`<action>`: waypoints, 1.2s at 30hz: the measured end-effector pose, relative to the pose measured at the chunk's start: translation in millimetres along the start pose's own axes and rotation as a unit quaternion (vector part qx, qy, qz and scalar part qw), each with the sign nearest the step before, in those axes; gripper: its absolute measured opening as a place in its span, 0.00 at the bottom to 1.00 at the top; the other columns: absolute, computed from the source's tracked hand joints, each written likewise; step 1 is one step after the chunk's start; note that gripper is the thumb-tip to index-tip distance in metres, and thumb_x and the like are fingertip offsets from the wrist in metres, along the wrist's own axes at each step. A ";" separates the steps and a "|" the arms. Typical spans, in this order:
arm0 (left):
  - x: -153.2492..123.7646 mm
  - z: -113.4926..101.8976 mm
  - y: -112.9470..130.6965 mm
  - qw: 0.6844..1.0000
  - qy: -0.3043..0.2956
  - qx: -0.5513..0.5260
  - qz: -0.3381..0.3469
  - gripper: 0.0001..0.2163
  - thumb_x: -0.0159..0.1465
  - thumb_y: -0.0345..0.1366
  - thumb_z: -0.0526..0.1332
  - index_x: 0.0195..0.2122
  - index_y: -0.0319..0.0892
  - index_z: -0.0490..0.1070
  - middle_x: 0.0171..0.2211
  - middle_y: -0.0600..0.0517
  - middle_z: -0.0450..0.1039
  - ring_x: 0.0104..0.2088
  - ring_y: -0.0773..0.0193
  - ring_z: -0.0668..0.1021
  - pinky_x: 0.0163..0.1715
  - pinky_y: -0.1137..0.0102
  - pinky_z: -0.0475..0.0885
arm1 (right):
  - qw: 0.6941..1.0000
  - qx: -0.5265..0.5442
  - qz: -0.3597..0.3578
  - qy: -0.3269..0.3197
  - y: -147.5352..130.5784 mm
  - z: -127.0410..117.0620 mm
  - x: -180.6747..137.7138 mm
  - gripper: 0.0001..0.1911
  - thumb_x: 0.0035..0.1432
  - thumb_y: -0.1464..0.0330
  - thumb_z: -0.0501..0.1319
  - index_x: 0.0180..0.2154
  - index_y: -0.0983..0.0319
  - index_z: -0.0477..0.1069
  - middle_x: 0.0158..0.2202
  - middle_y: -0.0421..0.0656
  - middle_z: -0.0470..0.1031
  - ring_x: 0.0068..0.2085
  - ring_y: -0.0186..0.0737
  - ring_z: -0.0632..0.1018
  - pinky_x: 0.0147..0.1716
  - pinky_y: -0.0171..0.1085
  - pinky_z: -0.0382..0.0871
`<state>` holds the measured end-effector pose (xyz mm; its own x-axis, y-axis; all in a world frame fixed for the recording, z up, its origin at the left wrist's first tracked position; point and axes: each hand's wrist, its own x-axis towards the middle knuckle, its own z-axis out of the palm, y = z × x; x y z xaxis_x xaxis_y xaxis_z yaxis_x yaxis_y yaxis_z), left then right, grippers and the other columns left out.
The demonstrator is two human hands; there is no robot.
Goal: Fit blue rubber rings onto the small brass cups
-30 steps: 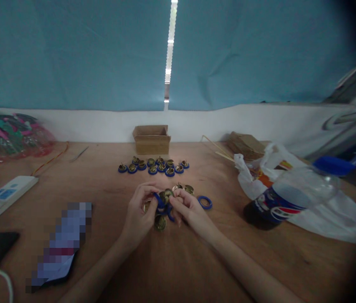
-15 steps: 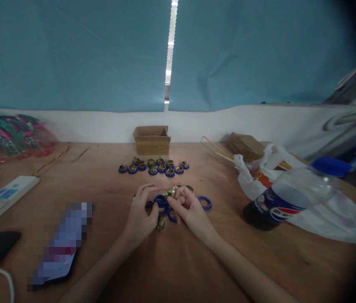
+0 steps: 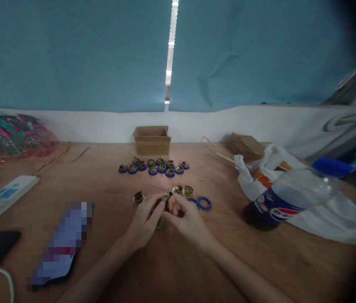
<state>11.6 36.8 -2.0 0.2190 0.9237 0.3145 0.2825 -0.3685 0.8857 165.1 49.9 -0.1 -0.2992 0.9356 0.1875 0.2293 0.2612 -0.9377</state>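
Note:
My left hand (image 3: 144, 221) and my right hand (image 3: 190, 219) meet above the near middle of the table, fingers bent and pinched together. Between the fingertips shows part of a small brass-coloured metal piece (image 3: 165, 198). The blue ring that my left fingers held a moment earlier is now hidden behind them. Similar loose brass pieces lie around my hands: one to the left (image 3: 138, 198), one beneath them (image 3: 161, 225), and others just beyond (image 3: 188, 191). A blue ring (image 3: 210, 205) rests right of my right hand, with another partly covered beside it.
Several brass pieces set in blue rings (image 3: 153, 169) stand in rows farther back, before an open cardboard box (image 3: 152, 147). A cola bottle (image 3: 279, 204) and plastic bag (image 3: 332, 223) lie right. Left are a phone (image 3: 60, 244), power strip (image 3: 10, 198) and plastic-wrapped bundle (image 3: 10, 134).
My hands have come closer together, bringing the brass piece to the blue ring. The ring has gone out of sight behind my fingers, and the brass pieces beyond show more.

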 end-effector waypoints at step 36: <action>3.6 5.1 0.7 1.000 0.013 -0.012 -0.023 0.11 0.66 0.36 0.54 0.49 0.43 0.69 0.42 0.48 0.74 0.44 0.59 0.75 0.47 0.64 0.68 | 1.000 -0.028 0.002 -0.006 4.9 -5.9 1.9 0.18 0.62 0.63 0.53 0.20 0.60 0.56 0.19 0.36 0.63 0.21 0.32 0.65 0.21 0.32 0.56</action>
<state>17.3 39.4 -2.0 0.1812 0.9423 0.2814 0.2691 -0.3227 0.9074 171.2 54.4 -2.6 -0.3089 0.9339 0.1798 0.2816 0.2704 -0.9207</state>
